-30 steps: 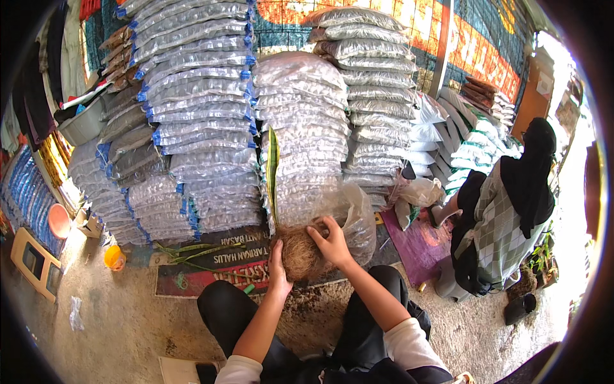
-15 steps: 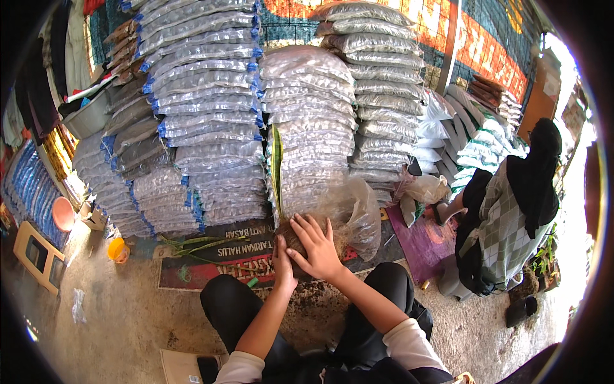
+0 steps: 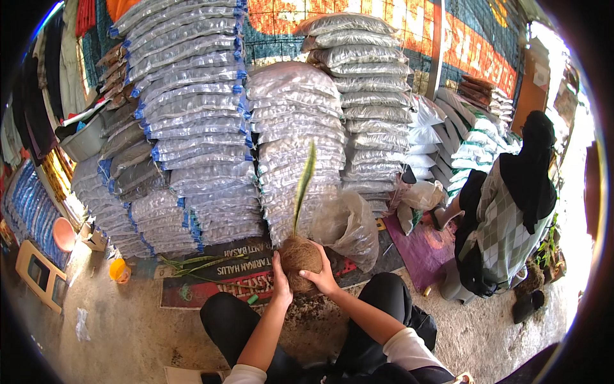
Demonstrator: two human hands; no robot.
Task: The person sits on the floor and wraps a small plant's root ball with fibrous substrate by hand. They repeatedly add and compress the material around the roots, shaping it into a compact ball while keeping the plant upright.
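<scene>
Biggest first, clock directions taken from the ball in our hands. Stacked plastic sacks point(image 3: 297, 128) fill 12 o'clock, and a person point(image 3: 505, 217) in a patterned top sits at 3. The dark printed mat point(image 3: 217, 283) runs out to 9, and there's a crumpled clear bag point(image 3: 352, 233) at 2, just beside our right hand.

The brown fibre ball point(image 3: 302, 257) sits between both palms, over the mat's near edge; can't tell if it's resting on anything. Our left hand point(image 3: 280, 285) has its fingers straight and together along the 8 o'clock side. Our right hand point(image 3: 323, 276) curls around 4, thumb in front.

The lone leaf point(image 3: 304, 185) pokes up at 12, leaning towards 1. We reckon squeezing unevenly could split the fibre, and tipping the ball could lever the leaf loose, since no finger's bracing it. Cut leaves point(image 3: 198, 261) lie at 9, and a tiny green tube point(image 3: 252, 299) at 8.
</scene>
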